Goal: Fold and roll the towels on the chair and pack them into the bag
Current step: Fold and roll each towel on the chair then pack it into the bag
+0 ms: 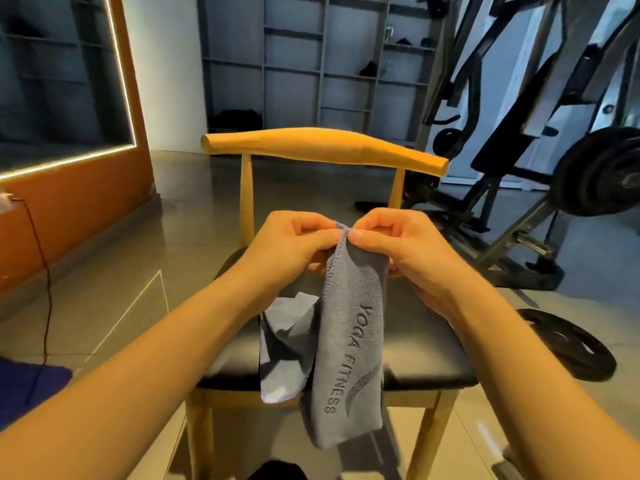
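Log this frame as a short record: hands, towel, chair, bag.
left hand: pinches top edge of towel
right hand: pinches same top edge
towel: grey, printed YOGA FITNESS, hanging unrolled over chair
second cloth: grey, draped over chair's front edge
bag: not in view
floor: weight plate right of chair

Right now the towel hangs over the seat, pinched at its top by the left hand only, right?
No: in the head view both the left hand and the right hand pinch the top of the towel. It does hang over the seat.
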